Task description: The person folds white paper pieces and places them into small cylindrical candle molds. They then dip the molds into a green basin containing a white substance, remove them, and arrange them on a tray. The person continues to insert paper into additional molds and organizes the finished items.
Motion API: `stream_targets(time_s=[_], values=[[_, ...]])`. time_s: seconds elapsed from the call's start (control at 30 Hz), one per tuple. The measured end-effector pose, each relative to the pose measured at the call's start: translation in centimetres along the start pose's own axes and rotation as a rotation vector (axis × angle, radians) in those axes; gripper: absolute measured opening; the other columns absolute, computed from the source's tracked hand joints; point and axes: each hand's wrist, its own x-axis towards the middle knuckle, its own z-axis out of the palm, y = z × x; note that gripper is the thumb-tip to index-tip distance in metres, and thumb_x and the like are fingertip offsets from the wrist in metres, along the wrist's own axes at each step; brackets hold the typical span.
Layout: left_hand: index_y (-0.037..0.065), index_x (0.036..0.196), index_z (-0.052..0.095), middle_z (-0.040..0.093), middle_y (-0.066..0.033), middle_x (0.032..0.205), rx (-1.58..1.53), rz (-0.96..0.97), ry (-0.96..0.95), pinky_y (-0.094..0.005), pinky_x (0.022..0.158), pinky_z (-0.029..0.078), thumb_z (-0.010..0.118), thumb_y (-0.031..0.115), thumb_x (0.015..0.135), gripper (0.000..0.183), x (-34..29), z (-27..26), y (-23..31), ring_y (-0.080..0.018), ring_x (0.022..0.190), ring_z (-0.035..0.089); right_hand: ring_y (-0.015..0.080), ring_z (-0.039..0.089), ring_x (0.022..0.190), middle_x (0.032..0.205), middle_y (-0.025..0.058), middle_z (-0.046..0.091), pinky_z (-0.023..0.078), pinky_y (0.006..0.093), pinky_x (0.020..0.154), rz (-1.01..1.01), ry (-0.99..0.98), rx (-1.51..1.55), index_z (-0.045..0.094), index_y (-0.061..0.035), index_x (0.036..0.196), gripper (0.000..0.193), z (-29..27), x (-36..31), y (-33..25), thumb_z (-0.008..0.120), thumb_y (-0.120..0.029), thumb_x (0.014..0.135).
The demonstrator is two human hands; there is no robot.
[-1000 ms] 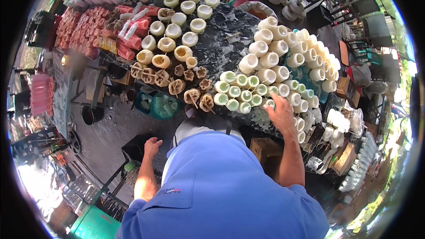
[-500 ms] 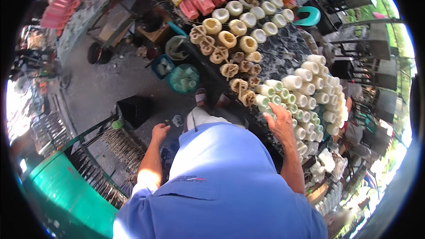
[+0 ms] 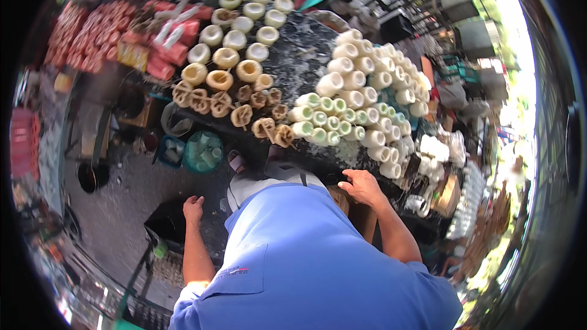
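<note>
My left hand hangs at my left side above the floor, fingers loosely bent, with nothing visible in it. My right hand is held just off the near edge of a dark worktable, its forefinger stretched out, holding nothing. Nearest to it on the table are cream hollow cylinders, standing and lying in a dense group. Beside them sit smaller pale green cylinders. Farther left stand rows of round cream cups and brown openwork cups.
Pink pieces are heaped at the far left. A teal basin holding pale pieces stands on the floor beside the table. Below my right hand is a brown wooden piece. A black box-like object is near my left hand.
My view has swung to the right, so the table shows farther left. My right hand has drawn back from the green cylinders to the table's near edge. The left still hangs at my side.
</note>
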Motion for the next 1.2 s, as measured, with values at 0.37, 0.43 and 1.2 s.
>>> stream_targets(time_s=[0.37, 0.43, 1.2], values=[[-0.004, 0.138, 0.067, 0.076, -0.0105, 0.108, 0.155, 0.116, -0.093, -0.0324, 0.064, 0.054, 0.08, 0.023, 0.096, 0.051, -1.5, 0.2, 10.0, -0.0174, 0.08, 0.068, 0.043, 0.07, 0.122, 0.12, 0.0267, 0.076, 0.056, 0.0486, 0.102, 0.341, -0.284, 0.117, 0.078, -0.0043, 0.123, 0.048, 18.7, -2.9, 16.8, 0.085, -0.032, 0.086], [-0.004, 0.137, 0.068, 0.076, -0.0109, 0.106, 0.21, 0.108, -0.096, -0.0322, 0.061, 0.054, 0.08, 0.023, 0.096, 0.051, -2.0, 0.7, 11.0, -0.0173, 0.079, 0.068, 0.0426, 0.069, 0.124, 0.123, 0.0257, 0.076, 0.056, 0.0491, 0.103, 0.392, -0.289, 0.279, 0.077, -0.0029, 0.124, 0.05, 19.6, -3.4, 17.9, 0.084, -0.035, 0.086], [-0.004, 0.133, 0.072, 0.075, -0.0265, 0.13, 0.931, 0.408, 0.01, -0.0446, 0.107, 0.056, 0.083, 0.033, 0.087, 0.06, -20.7, 11.4, 23.0, -0.0393, 0.125, 0.071, 0.0298, 0.074, 0.098, 0.116, 0.0194, 0.073, 0.063, 0.0398, 0.083, 0.036, 0.526, 0.768, 0.068, 0.0046, 0.133, 0.053, 13.1, 6.5, 20.2, 0.087, -0.02, 0.089]])
